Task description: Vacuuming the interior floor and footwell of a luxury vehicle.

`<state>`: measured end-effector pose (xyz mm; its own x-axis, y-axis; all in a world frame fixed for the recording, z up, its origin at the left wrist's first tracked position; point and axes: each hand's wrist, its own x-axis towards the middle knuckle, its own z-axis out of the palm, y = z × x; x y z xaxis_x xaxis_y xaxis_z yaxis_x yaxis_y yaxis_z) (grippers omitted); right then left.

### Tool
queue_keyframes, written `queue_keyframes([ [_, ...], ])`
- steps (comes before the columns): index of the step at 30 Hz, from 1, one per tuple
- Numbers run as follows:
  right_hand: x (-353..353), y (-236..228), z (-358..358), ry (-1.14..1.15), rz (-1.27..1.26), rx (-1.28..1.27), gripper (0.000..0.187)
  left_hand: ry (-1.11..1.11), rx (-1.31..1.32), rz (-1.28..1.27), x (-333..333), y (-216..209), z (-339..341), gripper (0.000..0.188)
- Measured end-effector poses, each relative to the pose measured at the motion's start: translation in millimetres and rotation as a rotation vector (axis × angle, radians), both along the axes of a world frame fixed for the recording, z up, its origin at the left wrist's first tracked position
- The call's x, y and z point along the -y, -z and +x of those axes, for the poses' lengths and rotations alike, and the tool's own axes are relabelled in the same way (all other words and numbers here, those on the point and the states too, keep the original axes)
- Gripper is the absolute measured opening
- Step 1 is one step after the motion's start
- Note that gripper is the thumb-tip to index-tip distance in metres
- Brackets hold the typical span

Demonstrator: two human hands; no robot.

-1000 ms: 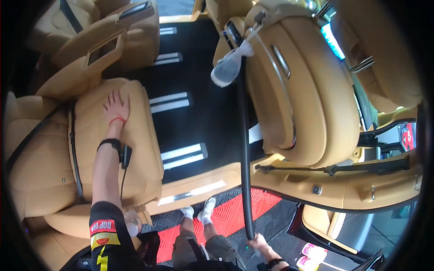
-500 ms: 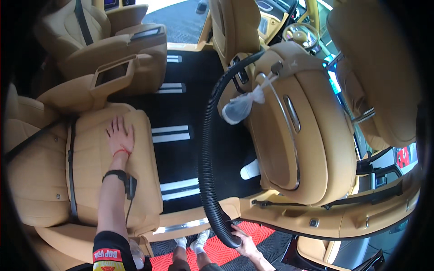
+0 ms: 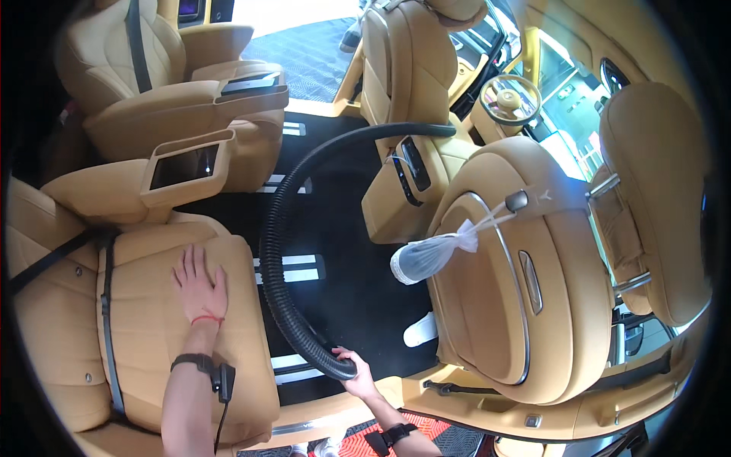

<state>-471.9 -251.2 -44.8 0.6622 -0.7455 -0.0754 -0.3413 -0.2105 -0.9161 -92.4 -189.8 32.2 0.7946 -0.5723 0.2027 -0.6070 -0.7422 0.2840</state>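
Observation:
My left hand (image 3: 199, 287) rests flat on the cushion of the tan rear seat (image 3: 228, 358), fingers spread and nothing in it. Near the door sill, my right hand (image 3: 355, 373) is wrapped round the lower end of a thick black ribbed hose (image 3: 278, 282). From there the hose arcs up over the black floor (image 3: 358, 305) and across toward the front seats, where its far end goes out of sight. What the held end points at is hidden by the hose and hand.
A translucent bag (image 3: 434, 257) with something inside hangs from a hook on the tan front seatback (image 3: 480, 289). A white slipper-like item (image 3: 420, 331) lies on the floor by that seat. An armrest with a dark screen (image 3: 183, 167) stands beyond the rear seat. The door sill (image 3: 327, 417) runs in front of me.
My right hand has carried the hose end inward, from outside over the sill to above the cabin floor. The hose's arc has swung left. My left hand stays flat on the seat.

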Motion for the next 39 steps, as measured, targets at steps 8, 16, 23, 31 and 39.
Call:
queue_keyframes([
  [8, 20.6, 60.0, -48.6, 0.487, 0.19, 0.034, 0.052, 0.022, -0.005, -0.041, -0.2, 14.6, 6.2, 0.058],
  [16, 38.4, 17.8, -0.2, 0.572, 0.357, 0.02, 0.046, 0.035, 0.091, -0.042, 3.9, 18.5, 8.9, 0.055],
  [23, 72.3, -5.0, 89.1, 0.135, -0.207, 0.036, 0.043, 0.048, 0.136, -0.106, -1.3, 21.1, 9.0, 0.052],
  [31, 98.0, 34.9, 136.6, 0.372, -0.011, 0.145, 0.052, 0.049, 0.18, -0.125, 2.6, 32.5, 10.7, 0.051],
  [39, 78.9, 21.3, 105.7, 0.009, -0.071, 0.057, 0.043, 0.065, 0.229, -0.146, 3.4, 34.8, 18.7, 0.049],
])
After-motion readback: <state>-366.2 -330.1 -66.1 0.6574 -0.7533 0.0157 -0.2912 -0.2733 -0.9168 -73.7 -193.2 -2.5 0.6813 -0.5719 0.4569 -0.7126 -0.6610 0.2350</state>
